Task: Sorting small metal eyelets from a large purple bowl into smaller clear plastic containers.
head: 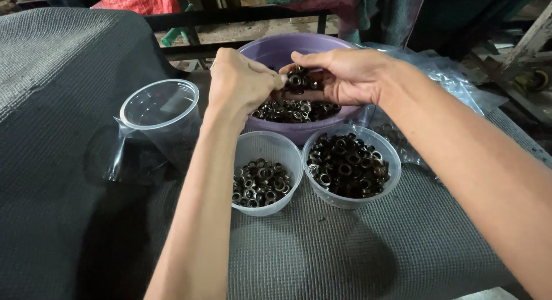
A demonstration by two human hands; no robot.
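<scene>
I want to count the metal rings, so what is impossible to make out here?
Head view only:
- Rings in the right hand: fingers cover most.
- Purple bowl: both hands, including the left hand, hide part of its contents.
- Two clear tubs: lower layers buried.
- Plastic bag: the forearm covers it.

Both forearms reach forward; left hand (241,81) and right hand (345,76) meet, fingers (305,60) pinched (palms inward).

A dark grey ribbed mat (345,260) is covering the near work surface, while a black metal rail (230,16) and red cloth (141,0) are lying far behind.
</scene>
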